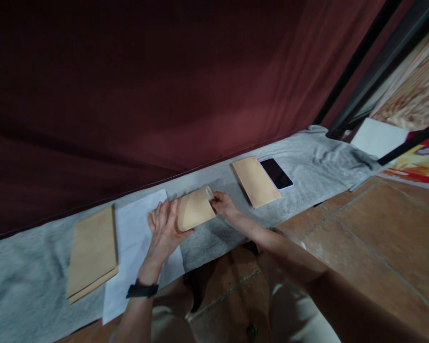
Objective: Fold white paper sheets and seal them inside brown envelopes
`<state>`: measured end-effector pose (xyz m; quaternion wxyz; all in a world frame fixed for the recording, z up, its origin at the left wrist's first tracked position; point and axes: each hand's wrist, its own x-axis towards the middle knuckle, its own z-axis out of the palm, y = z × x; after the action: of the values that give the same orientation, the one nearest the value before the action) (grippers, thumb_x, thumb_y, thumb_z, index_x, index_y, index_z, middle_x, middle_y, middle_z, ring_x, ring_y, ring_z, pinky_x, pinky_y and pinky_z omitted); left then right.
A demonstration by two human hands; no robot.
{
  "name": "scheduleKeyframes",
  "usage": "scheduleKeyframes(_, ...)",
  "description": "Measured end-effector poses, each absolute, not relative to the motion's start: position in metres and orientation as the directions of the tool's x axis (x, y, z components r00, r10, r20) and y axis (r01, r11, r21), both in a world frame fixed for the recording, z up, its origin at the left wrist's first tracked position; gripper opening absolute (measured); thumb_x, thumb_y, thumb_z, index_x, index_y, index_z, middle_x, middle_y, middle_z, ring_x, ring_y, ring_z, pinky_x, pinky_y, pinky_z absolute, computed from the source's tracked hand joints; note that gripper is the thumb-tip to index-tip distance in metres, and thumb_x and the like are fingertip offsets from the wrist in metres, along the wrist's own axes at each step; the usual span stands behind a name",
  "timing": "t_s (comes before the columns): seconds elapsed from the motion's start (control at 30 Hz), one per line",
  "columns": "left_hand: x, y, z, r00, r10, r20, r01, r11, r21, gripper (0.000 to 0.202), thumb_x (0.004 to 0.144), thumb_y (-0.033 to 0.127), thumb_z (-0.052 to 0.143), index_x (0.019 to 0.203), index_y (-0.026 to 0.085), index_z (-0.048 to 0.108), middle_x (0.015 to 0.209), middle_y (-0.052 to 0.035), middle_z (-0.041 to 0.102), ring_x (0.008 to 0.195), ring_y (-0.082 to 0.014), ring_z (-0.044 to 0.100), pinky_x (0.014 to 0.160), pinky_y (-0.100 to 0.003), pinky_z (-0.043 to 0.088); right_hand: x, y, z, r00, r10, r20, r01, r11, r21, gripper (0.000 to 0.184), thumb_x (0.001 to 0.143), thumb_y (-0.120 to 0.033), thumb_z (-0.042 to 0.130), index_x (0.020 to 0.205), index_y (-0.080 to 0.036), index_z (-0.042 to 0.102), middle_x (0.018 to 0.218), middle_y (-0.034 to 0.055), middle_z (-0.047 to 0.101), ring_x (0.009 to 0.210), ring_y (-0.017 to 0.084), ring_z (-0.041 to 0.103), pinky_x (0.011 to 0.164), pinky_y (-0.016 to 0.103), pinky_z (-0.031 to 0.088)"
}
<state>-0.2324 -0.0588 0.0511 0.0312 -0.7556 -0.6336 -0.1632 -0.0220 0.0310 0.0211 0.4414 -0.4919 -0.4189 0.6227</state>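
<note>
A brown paper envelope (196, 208) lies crosswise before me, bulged, with its right end gaping. My left hand (162, 233) is over its left end, fingers spread along the far side and thumb along the near edge, holding it. At the gaping end, my right hand (224, 206) has its fingers closed on the envelope's edge. Something pale (209, 193) shows inside the mouth; what it is, I cannot tell. White paper sheets (136, 247) lie partly under my left hand and forearm.
On the grey cloth (214, 247), more brown envelopes (93, 252) lie at the left. Another brown envelope (255, 182) lies to the right, beside a dark-screened phone (277, 173). A dark red curtain (186, 95) hangs behind; black metal bars (353, 66) stand at the right.
</note>
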Motion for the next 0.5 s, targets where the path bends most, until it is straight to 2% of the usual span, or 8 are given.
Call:
scheduleKeyframes(0.07,-0.230,-0.060,0.053,0.103,0.946,0.307,0.970,-0.165,0.181,0.105,0.078,0.055,0.073,0.161,0.023,0.017,0.165,-0.0211,0.022,0.153,-0.0433,0.015,0.119,-0.067,0.010,-0.021,0.033,0.026,-0.130,0.950,-0.284,-0.136,-0.301,-0.944,0.003,0.068,-0.020,0.066,0.066,-0.021,0.064,0.053,-0.0055,0.058,0.050,0.012,0.052,0.054,0.025,0.042)
scheduleKeyframes(0.17,-0.222,-0.061,0.061,-0.013,0.918,0.397,0.957,-0.103,0.269,0.093,0.084,0.058,0.067,0.159,0.023,0.026,0.159,-0.0202,0.030,0.149,-0.0414,0.026,0.119,-0.064,0.017,-0.018,0.035,0.032,-0.106,0.945,-0.309,-0.164,-0.323,-0.932,0.005,0.067,-0.021,0.067,0.066,-0.021,0.062,0.054,-0.0044,0.059,0.051,0.013,0.054,0.055,0.025,0.044)
scheduleKeyframes(0.27,-0.212,-0.062,0.065,-0.174,0.869,0.464,0.880,-0.074,0.469,0.082,0.084,0.059,0.067,0.151,0.021,0.040,0.143,-0.0178,0.045,0.137,-0.0359,0.042,0.115,-0.056,0.033,-0.014,0.034,0.034,-0.076,0.955,-0.286,-0.235,-0.296,-0.926,0.012,0.066,-0.024,0.072,0.066,-0.021,0.060,0.051,-0.0051,0.056,0.051,0.012,0.053,0.052,0.024,0.043)
scheduleKeyframes(0.33,-0.204,-0.062,0.063,-0.308,0.845,0.437,0.757,-0.060,0.650,0.068,0.082,0.060,0.068,0.136,0.021,0.054,0.127,-0.0134,0.055,0.124,-0.0310,0.053,0.107,-0.050,0.043,-0.013,0.033,0.035,-0.062,0.964,-0.257,-0.293,-0.264,-0.919,0.017,0.066,-0.027,0.074,0.067,-0.021,0.058,0.051,-0.0060,0.055,0.051,0.012,0.053,0.051,0.023,0.043)
scheduleKeyframes(0.4,-0.195,-0.063,0.057,-0.448,0.841,0.302,0.535,-0.018,0.844,0.054,0.080,0.062,0.070,0.114,0.021,0.062,0.106,-0.0076,0.062,0.103,-0.0248,0.062,0.093,-0.041,0.052,-0.012,0.032,0.037,-0.050,0.970,-0.239,-0.333,-0.241,-0.911,0.021,0.065,-0.029,0.076,0.068,-0.021,0.057,0.051,-0.0068,0.055,0.051,0.012,0.053,0.050,0.023,0.042)
scheduleKeyframes(0.43,-0.191,-0.063,0.054,-0.496,0.849,0.185,0.380,0.020,0.925,0.050,0.078,0.063,0.072,0.104,0.021,0.062,0.097,-0.0050,0.063,0.092,-0.0218,0.065,0.084,-0.037,0.054,-0.012,0.032,0.039,-0.043,0.972,-0.232,-0.344,-0.233,-0.910,0.022,0.064,-0.029,0.076,0.069,-0.021,0.057,0.051,-0.0073,0.054,0.050,0.011,0.053,0.049,0.022,0.042)
scheduleKeyframes(0.5,-0.183,-0.062,0.051,-0.485,0.869,-0.101,0.030,0.132,0.991,0.048,0.075,0.062,0.075,0.093,0.020,0.060,0.087,-0.0028,0.065,0.078,-0.0187,0.068,0.071,-0.031,0.055,-0.012,0.031,0.042,-0.034,0.975,-0.218,-0.352,-0.216,-0.911,0.023,0.064,-0.030,0.077,0.068,-0.021,0.056,0.050,-0.0079,0.053,0.050,0.011,0.051,0.048,0.021,0.040)
